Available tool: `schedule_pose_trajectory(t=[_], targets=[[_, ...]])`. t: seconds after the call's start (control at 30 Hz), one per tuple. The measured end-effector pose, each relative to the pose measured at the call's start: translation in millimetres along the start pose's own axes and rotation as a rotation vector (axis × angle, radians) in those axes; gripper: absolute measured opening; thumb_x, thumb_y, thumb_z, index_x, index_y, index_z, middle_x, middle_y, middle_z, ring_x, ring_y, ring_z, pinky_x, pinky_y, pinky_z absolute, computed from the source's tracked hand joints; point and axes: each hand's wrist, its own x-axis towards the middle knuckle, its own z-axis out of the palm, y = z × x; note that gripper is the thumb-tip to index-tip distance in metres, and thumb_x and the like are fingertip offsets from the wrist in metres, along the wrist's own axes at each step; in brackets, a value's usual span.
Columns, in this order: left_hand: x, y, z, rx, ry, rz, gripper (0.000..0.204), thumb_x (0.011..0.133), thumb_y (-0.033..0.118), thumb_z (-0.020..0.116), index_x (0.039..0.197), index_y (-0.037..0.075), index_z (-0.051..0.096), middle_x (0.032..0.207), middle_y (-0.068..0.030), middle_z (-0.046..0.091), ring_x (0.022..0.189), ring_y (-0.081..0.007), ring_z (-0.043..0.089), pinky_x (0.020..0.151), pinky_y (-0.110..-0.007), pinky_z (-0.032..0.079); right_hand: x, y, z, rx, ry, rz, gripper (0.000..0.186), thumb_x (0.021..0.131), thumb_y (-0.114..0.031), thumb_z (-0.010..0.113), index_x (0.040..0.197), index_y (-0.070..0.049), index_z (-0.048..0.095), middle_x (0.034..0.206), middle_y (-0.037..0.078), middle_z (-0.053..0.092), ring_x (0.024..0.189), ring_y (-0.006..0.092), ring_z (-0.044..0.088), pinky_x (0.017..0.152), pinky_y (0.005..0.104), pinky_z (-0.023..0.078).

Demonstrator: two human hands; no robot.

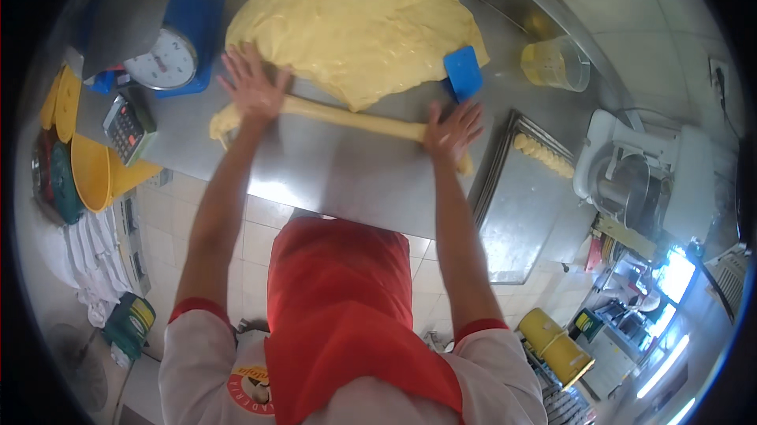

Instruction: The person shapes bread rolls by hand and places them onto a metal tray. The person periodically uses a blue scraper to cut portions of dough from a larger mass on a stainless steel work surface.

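Observation:
A long rope of yellow dough (351, 116) lies across the steel table (339, 165). My left hand (256, 87) is spread flat on it near its thicker left end. Toward the other end, my right hand (453, 133) presses on the rope with fingers apart. Beyond the rope sits a big, smooth mound of the same dough (355, 23). A blue dough scraper (464, 72) leans against the mound's right edge, just past my right fingertips.
At left stand a blue dial scale (164, 61) and a calculator (128, 127). A metal baking tray (516, 212) at right carries a twisted dough strip (544, 154). Behind it are a clear tub with yellow contents (555, 64) and a white mixer (631, 165).

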Motion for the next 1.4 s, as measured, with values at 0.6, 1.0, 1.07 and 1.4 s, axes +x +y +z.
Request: schedule_pose_trajectory(t=[0.6,1.0,1.07,1.4], targets=[[-157,255,-77,-0.393,-0.791,0.755,0.053,0.075,0.023,0.076,0.119,0.006,0.053,0.116,-0.0193,0.055,0.109,-0.0416,0.052,0.091,-0.051,0.042,-81,143,-102,0.925,-0.648,0.075,0.047,0.074,0.000,0.063,0.121,-0.006,0.063,0.104,0.013,0.062,0.095,0.0272,0.062,0.082,0.0362,0.050],[-215,299,-71,-0.479,-0.601,0.908,0.039,0.075,0.014,0.077,0.106,-0.001,0.059,0.110,-0.0170,0.058,0.101,-0.0375,0.056,0.089,-0.044,0.046,-109,172,-108,1.112,-0.508,0.407,0.028,0.081,-0.014,0.067,0.106,0.000,0.070,0.089,0.014,0.071,0.084,0.0188,0.068,0.076,0.0317,0.052],[-211,303,-62,-0.452,-0.713,0.961,0.042,0.072,0.011,0.077,0.110,0.000,0.060,0.115,-0.0162,0.057,0.106,-0.0374,0.055,0.093,-0.043,0.046,-118,159,-96,0.930,-0.403,0.407,0.032,0.081,-0.020,0.069,0.106,0.000,0.069,0.089,0.015,0.071,0.085,0.0210,0.068,0.077,0.0332,0.052],[-194,278,-72,-0.875,-0.887,0.832,0.033,0.069,0.009,0.073,0.100,0.000,0.063,0.102,-0.0204,0.065,0.099,-0.0390,0.062,0.087,-0.042,0.051,-143,108,-137,1.160,-0.313,0.608,0.030,0.084,-0.023,0.070,0.103,0.000,0.069,0.087,0.016,0.070,0.079,0.0251,0.068,0.074,0.0375,0.053]])
